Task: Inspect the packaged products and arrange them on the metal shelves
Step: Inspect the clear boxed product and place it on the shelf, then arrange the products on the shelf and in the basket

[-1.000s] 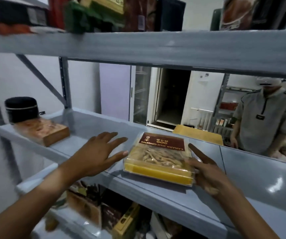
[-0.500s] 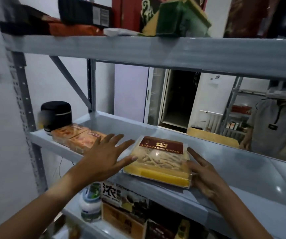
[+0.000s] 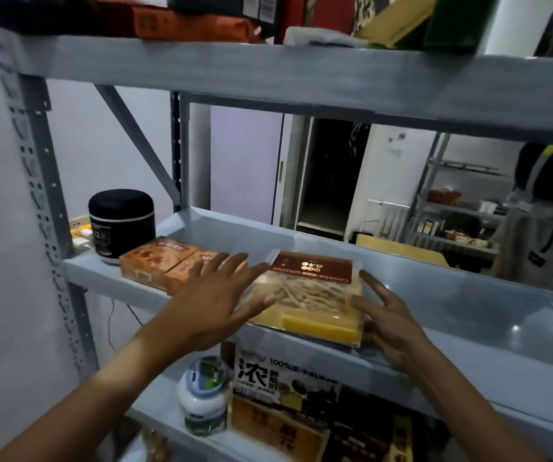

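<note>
Ginseng pack: one; two orange boxes; left hand, right hand flat against it.

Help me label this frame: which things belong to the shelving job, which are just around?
Job: ginseng box, left hand, right hand, middle shelf, orange boxes.
Around: black pot, wall socket, doorway, person behind the shelves.

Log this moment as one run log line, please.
item: ginseng box on middle shelf | left hand: open, touching | right hand: open, touching
</note>
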